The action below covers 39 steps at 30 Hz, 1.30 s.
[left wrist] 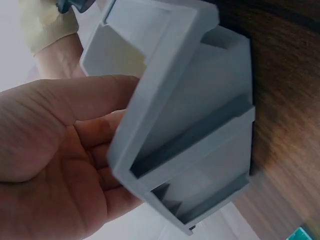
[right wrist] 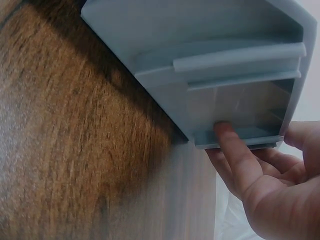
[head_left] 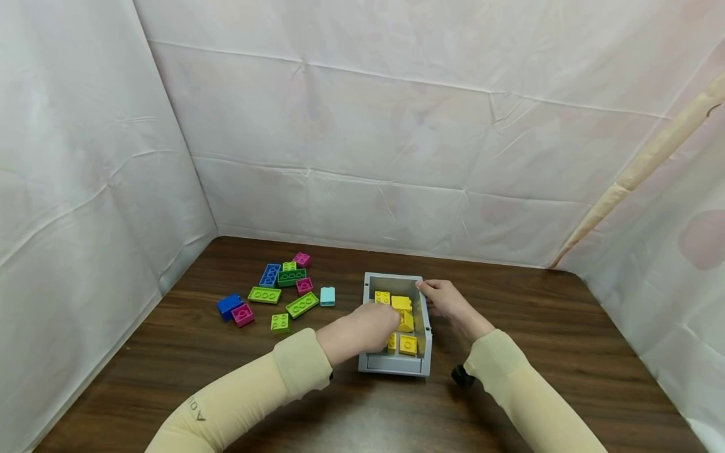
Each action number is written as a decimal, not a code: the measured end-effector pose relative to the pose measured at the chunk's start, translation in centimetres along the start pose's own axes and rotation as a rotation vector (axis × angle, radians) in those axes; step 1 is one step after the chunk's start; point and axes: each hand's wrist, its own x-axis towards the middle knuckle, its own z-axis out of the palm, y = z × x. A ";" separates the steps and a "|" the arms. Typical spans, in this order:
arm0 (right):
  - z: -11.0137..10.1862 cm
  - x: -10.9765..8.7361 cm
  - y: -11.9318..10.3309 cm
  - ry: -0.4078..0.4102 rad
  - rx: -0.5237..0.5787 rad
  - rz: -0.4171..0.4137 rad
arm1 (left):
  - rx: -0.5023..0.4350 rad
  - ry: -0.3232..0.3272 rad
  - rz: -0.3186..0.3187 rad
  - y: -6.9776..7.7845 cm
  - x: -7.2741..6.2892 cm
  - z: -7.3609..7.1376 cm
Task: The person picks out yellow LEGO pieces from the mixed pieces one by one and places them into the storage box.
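A grey open-topped box (head_left: pixel 394 364) stands on the table with several yellow toy bricks (head_left: pixel 408 344) inside. My left hand (head_left: pixel 370 327) reaches over the box's left wall, above the bricks. In the left wrist view the thumb and fingers of the left hand (left wrist: pixel 65 150) pass behind the rim, so the fingertips and anything between them are hidden. At the far right corner my right hand (head_left: pixel 449 301) grips the box. One finger of the right hand (right wrist: pixel 265 185) lies against the outer side wall in the right wrist view, and the thumb is by the rim.
Left of the box lie loose toy bricks: a light blue brick (head_left: pixel 327 296), a dark green brick (head_left: pixel 291 277), a blue brick (head_left: pixel 229 306), a magenta brick (head_left: pixel 242 315) and a lime brick (head_left: pixel 280 323), among others. A white curtain (head_left: pixel 362 157) hangs behind the wooden table (head_left: pixel 538 327).
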 end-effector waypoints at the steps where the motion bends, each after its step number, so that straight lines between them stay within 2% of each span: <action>1: 0.0 0.0 0.0 -0.001 0.003 0.002 | 0.003 0.002 0.000 0.0 0.1 0.1; 17: 0.0 -0.1 0.1 0.005 0.014 -0.005 | 0.113 -0.004 -0.022 0.6 0.6 1.3; 30: -0.1 0.0 0.3 0.006 0.023 -0.007 | 0.119 -0.012 -0.032 0.9 0.7 2.0; 39: -0.1 -0.2 0.1 0.013 -0.013 0.000 | 0.110 -0.007 -0.016 0.9 0.7 2.2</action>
